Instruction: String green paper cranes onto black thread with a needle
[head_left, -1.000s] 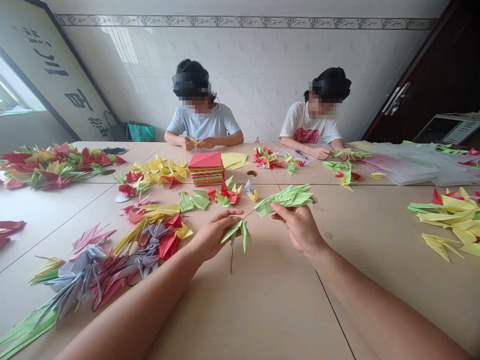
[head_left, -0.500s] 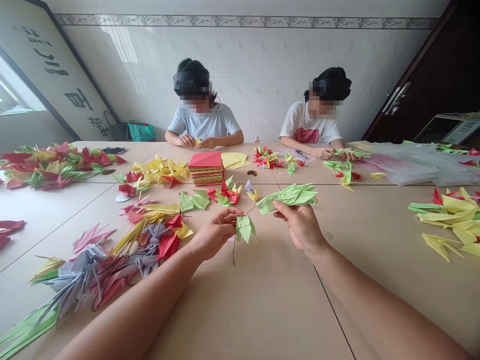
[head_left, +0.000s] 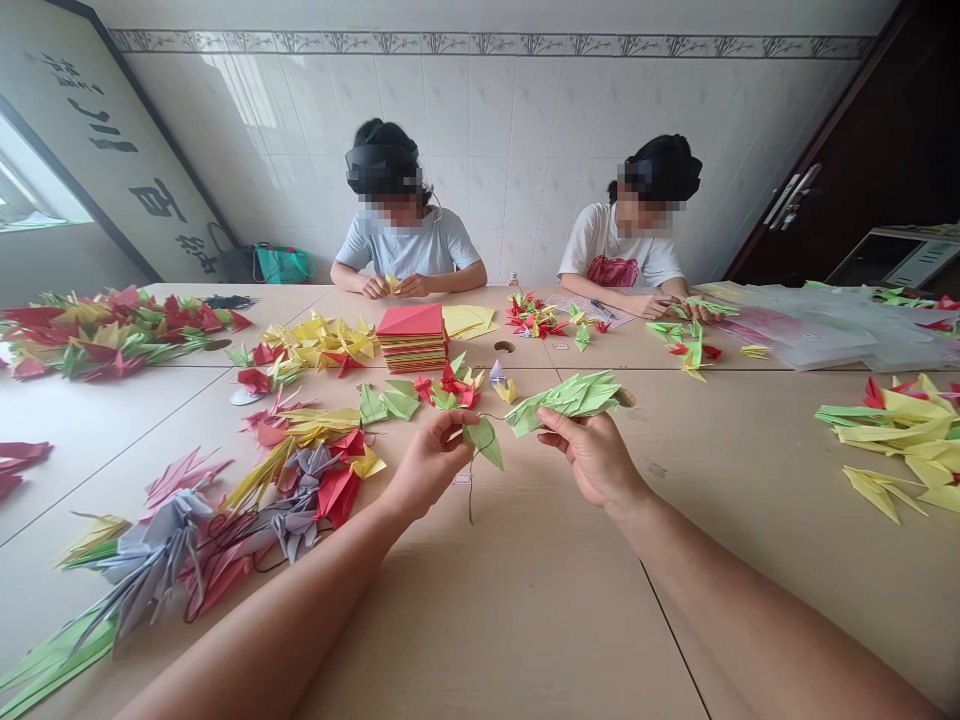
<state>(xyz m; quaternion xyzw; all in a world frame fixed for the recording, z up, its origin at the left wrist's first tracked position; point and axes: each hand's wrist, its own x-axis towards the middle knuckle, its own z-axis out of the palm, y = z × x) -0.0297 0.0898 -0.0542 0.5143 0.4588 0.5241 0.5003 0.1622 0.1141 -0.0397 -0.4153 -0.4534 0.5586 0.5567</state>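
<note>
My right hand (head_left: 596, 455) is closed round a bundle of green origami cranes (head_left: 574, 397), stacked flat one on another. With its fingertips my left hand (head_left: 431, 458) pinches a single green origami crane (head_left: 486, 440). A dark cord (head_left: 472, 490) hangs down below this crane and also runs across to the bundle. Just beyond my left hand lie red, yellow and green folded pieces (head_left: 456, 388) and two flat green folded papers (head_left: 388, 402). How the cord passes through the paper is hidden.
A stack of coloured paper squares (head_left: 411, 338) stands mid-table beside yellow cranes (head_left: 319, 343). Strung cranes (head_left: 285, 490) lie left, with a mixed heap (head_left: 112, 330) behind. Yellow cranes (head_left: 911, 435) lie right, near plastic sheets (head_left: 802, 325). Two people (head_left: 409, 235) sit opposite, folding paper.
The single green crane has turned and now hangs more narrowly under my left fingers. The green bundle in my right hand has shifted slightly left. The cord between them is slacker.
</note>
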